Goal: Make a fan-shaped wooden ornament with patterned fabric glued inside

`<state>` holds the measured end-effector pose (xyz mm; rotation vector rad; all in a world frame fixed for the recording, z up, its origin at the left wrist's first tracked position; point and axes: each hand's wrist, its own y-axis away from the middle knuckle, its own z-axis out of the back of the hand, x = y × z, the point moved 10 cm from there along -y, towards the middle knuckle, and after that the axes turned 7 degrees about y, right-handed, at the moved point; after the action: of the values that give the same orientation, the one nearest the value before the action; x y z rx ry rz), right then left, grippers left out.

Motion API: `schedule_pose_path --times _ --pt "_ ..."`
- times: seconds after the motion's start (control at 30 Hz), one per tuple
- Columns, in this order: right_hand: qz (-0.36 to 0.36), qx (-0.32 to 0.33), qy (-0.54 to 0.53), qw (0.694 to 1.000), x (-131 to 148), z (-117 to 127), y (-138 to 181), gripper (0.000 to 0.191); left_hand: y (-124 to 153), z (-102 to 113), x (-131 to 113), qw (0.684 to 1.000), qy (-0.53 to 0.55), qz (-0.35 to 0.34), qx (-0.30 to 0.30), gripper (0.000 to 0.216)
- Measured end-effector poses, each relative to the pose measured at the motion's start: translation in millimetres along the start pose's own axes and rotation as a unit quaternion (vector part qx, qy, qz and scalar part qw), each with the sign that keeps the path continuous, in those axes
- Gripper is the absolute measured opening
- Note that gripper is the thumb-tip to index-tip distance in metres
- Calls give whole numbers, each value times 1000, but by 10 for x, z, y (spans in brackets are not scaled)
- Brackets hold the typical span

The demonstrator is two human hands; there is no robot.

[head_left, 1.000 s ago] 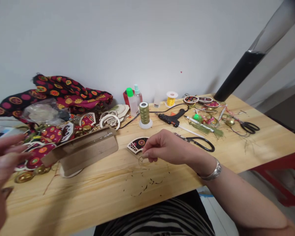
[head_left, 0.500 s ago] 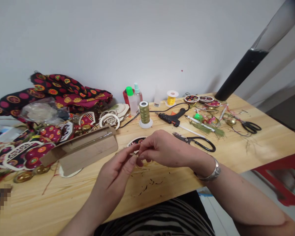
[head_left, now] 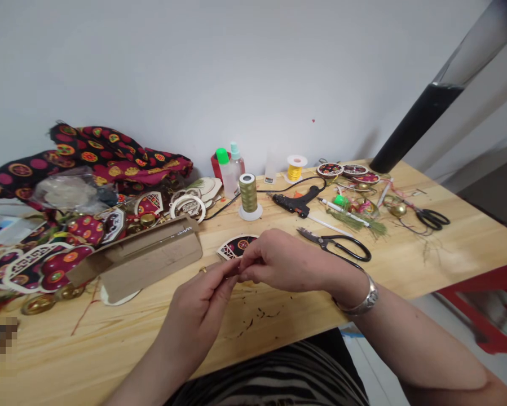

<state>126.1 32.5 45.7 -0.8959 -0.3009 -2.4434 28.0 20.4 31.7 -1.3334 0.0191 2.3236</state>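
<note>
My left hand (head_left: 204, 304) and my right hand (head_left: 281, 258) meet above the front of the table, fingertips pinched together. Whatever lies between the fingers is too small and too covered to name. Just behind them a fan-shaped ornament (head_left: 235, 246), dark patterned cloth in a pale lattice frame, lies on the wood, partly hidden by my right hand. A small gold ring-like piece (head_left: 203, 270) shows beside my left fingers. Black-handled scissors (head_left: 342, 246) rest behind my right wrist. Dark scraps (head_left: 259, 312) are scattered on the table below my hands.
An open cardboard box (head_left: 151, 262) stands left, near patterned cloth (head_left: 122, 148) and finished ornaments. Behind my hands are a green thread spool (head_left: 248, 196), a black glue gun (head_left: 298, 203) and a yellow thread spool (head_left: 294, 169). More scissors (head_left: 434, 219) lie far right.
Both hands have shifted slightly and my fingertips have drawn closer together. More of the fan-shaped ornament shows, and the small gold piece has come into sight beside my left fingers.
</note>
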Motion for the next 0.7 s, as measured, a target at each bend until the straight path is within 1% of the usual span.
schedule_pose_path --times 0.13,0.27,0.43,0.6,0.7 --pt "-4 -2 6 1000 -19 24 4 19 11 2 60 999 3 32 1 19" --pt "-3 -13 1 1000 -43 52 5 18 13 41 97 998 19 59 -21 16" --pt "-26 -15 -19 999 -115 66 10 16 22 62 203 988 80 123 -38 15" --pt "-46 -18 -28 998 -176 91 21 14 69 7 363 967 160 197 -30 16" --pt "-48 -23 -35 998 -203 98 28 15 119 -67 500 937 238 255 -33 20"
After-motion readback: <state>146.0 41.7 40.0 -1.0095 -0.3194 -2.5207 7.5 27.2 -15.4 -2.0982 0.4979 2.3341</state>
